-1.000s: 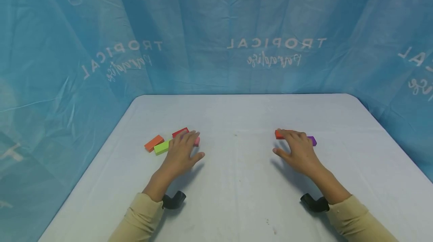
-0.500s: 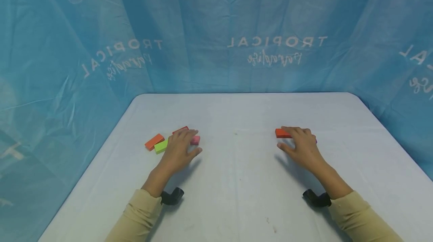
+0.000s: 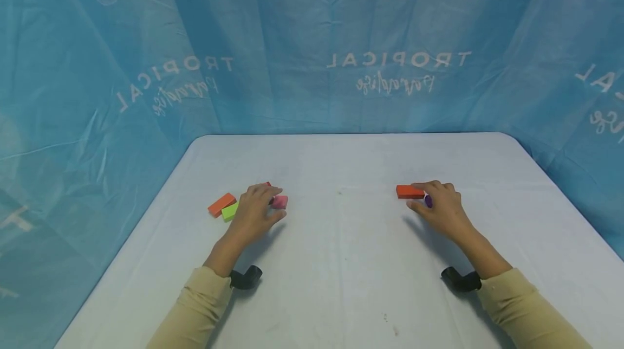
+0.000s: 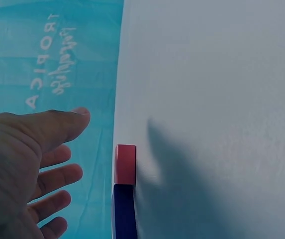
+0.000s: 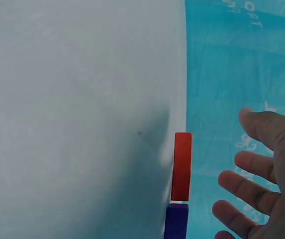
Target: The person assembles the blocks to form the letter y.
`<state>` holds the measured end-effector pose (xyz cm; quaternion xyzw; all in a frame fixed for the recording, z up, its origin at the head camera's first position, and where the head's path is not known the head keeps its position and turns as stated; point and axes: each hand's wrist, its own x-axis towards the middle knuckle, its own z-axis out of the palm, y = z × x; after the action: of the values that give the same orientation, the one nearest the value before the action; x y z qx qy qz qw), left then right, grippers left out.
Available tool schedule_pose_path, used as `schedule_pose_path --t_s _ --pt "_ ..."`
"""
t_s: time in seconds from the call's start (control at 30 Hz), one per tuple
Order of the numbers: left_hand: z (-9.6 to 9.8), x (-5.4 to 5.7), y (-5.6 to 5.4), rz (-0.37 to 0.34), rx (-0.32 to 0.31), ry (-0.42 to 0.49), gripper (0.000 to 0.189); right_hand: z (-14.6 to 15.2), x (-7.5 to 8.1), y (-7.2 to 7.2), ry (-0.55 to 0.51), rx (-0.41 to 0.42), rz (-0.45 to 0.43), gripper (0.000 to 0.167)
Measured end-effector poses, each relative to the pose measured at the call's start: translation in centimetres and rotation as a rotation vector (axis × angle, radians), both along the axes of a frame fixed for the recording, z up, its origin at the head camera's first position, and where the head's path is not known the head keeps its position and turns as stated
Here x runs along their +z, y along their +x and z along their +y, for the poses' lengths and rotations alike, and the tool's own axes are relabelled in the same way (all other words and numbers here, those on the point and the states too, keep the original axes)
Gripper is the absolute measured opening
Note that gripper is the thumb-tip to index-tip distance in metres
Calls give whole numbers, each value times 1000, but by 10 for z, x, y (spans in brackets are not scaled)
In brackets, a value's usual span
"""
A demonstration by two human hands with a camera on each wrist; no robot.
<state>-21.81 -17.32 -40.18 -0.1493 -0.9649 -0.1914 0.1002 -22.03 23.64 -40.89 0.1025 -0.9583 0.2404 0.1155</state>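
My right grip: raised, fingers spread and gently bent, holding nothing.
- Red-orange oblong block, just left of my right grip's fingertips. Long axis side to side, one end pointing inward toward my left grip; smooth flat faces, straight edges.
- Deep purple block, glimpsed between thumb and fingers of the same grip. Lined up end to end with the red-orange one, a thin pale gap between.

My left grip: raised likewise, fingers parted and slightly curved, unloaded.
- Pink block, just right of its fingertips, a squarish portion showing.
- Dark blue block, set against the pink one in the same line; far end out of frame.
- Orange oblong block, outermost, left of my left grip; long axis slanting away and rightward.
- Lime-green block, beside the orange, similar slant, partly hidden by my hand.
- Red block, a sliver beyond my fingers; axis cannot be told.

Ground: white tabletop, faintly creased and spotted. Backdrop: blue, wrinkled sheeting with pale mirrored lettering.
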Motion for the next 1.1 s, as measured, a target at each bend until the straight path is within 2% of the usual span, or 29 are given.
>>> schedule_pose_path --t_s 0.3,0.63,0.87,1.1 --pt "-2 -1 -9 -27 -1 44 52 7 -1 -4 -29 -13 -32 48" --pt "-4 -4 -18 -130 31 63 52 17 -2 -14 -56 -11 -93 51" --pt "-6 -6 -25 -125 11 25 50 21 -3 -22 -72 -10 -175 55" --pt "-7 -10 -31 -139 3 11 49 22 -5 -29 -70 0 -194 56"
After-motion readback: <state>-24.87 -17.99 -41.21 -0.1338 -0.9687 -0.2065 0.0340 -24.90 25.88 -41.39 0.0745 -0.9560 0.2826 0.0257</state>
